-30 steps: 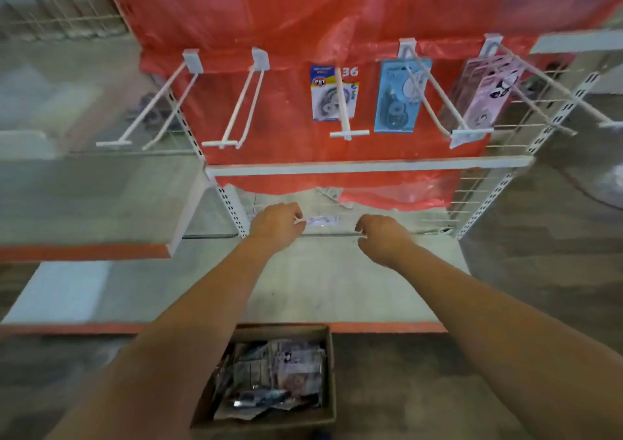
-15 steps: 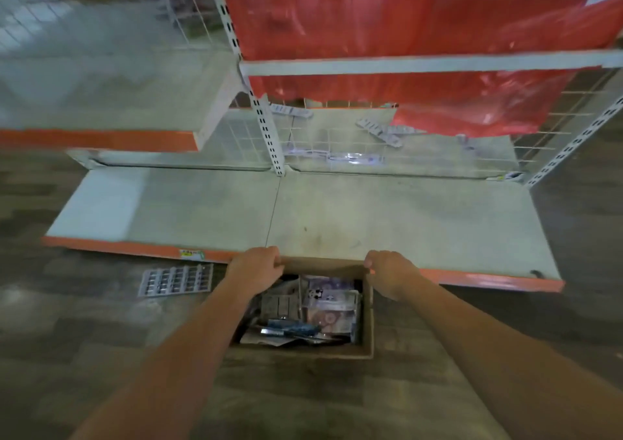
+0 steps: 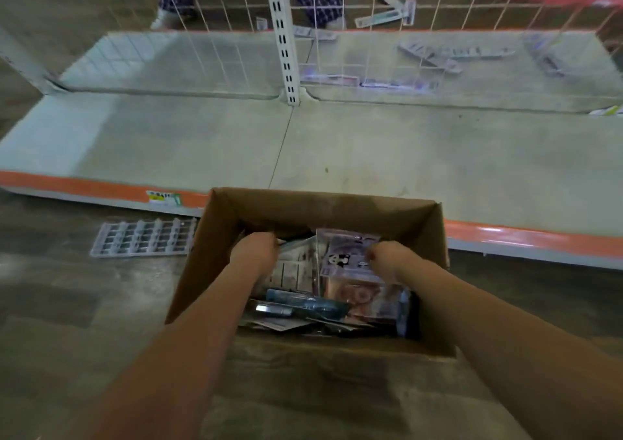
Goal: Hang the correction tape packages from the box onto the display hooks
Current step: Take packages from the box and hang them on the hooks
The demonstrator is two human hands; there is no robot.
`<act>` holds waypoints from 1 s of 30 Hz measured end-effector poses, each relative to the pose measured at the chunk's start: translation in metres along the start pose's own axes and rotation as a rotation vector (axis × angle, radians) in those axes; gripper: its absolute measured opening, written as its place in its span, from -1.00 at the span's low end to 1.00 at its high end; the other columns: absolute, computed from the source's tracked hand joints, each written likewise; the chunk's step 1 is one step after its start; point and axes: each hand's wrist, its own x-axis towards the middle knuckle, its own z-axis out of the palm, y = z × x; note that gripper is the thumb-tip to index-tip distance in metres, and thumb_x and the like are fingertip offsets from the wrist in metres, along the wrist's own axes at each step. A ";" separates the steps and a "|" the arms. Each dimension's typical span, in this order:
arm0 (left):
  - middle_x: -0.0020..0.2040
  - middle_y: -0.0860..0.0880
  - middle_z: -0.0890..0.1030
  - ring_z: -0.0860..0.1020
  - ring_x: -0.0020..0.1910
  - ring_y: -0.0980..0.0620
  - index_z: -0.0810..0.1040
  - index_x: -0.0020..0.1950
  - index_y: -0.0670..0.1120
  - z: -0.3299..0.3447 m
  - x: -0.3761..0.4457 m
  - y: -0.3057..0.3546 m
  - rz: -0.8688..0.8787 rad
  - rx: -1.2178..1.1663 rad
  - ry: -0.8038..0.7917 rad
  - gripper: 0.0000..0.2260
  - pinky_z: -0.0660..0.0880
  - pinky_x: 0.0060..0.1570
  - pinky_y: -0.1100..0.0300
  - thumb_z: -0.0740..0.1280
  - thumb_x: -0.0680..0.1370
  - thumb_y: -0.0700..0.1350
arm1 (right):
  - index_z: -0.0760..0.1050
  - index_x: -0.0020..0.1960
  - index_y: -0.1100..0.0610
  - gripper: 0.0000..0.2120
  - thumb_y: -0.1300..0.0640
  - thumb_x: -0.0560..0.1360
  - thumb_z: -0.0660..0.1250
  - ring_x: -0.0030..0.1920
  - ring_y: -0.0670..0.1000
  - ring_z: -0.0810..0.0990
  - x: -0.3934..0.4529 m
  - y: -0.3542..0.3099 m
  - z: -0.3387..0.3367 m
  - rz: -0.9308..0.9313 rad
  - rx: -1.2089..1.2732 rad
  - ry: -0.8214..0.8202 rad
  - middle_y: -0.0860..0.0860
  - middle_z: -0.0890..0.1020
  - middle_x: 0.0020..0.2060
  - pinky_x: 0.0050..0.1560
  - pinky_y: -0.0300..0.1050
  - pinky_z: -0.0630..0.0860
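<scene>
Both hands are down inside the cardboard box (image 3: 219, 233), which sits on the floor right up against the front edge of the bottom shelf (image 3: 371, 156). The left hand (image 3: 254, 254) is at the left side of the pile with its fingers curled over a pale package (image 3: 291, 264), looks like it's gripping the top edge of it. The right hand (image 3: 387, 260) is on the right with its fingers bent around the top right corner of a clear package with a panda print (image 3: 340, 257), which stands upright in the box. Pretty blurry though, so I can't tell exactly how tight either grip is.

The rest of the correction tape packages are lying in a messy heap in the bottom of the box, including a couple of blue ones (image 3: 300, 304) nearer the camera.

On the floor just left of the box there's a clear plastic tray (image 3: 143, 237) with rows of little slots. At the back of the shelf, behind the wire grid (image 3: 371, 34), a few loose price strips (image 3: 435, 55) are scattered around. A white slotted upright (image 3: 285, 34) runs up the middle.
</scene>
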 end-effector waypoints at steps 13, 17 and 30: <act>0.31 -0.17 0.49 0.47 0.25 -0.11 0.44 0.34 -0.16 0.060 0.094 -0.015 0.003 -0.067 -0.249 -0.69 0.40 0.25 0.06 0.10 0.65 -0.10 | 0.24 0.46 0.24 -0.61 0.18 0.66 -0.01 0.36 0.16 0.38 0.071 0.013 0.037 0.060 0.152 0.050 0.18 0.33 0.43 0.30 -0.07 0.35; 0.48 -0.16 0.29 0.31 0.40 -0.15 0.24 0.51 -0.10 0.062 0.089 -0.025 -0.027 -0.142 -0.379 -0.47 0.25 0.38 -0.05 0.00 0.64 0.18 | 0.19 0.50 0.15 -0.51 -0.06 0.65 0.02 0.42 0.16 0.29 0.065 0.013 0.032 0.038 0.152 -0.002 0.15 0.25 0.47 0.39 -0.02 0.26; 0.57 -0.11 0.03 0.06 0.54 -0.12 0.06 0.57 -0.06 0.061 0.084 -0.027 -0.026 -0.072 -0.419 -0.29 0.07 0.46 0.01 0.09 0.55 0.32 | 0.31 0.30 0.18 -0.36 -0.10 0.39 0.47 0.07 0.03 0.46 0.058 0.021 0.025 0.002 0.322 0.084 0.10 0.47 0.25 0.00 -0.15 0.40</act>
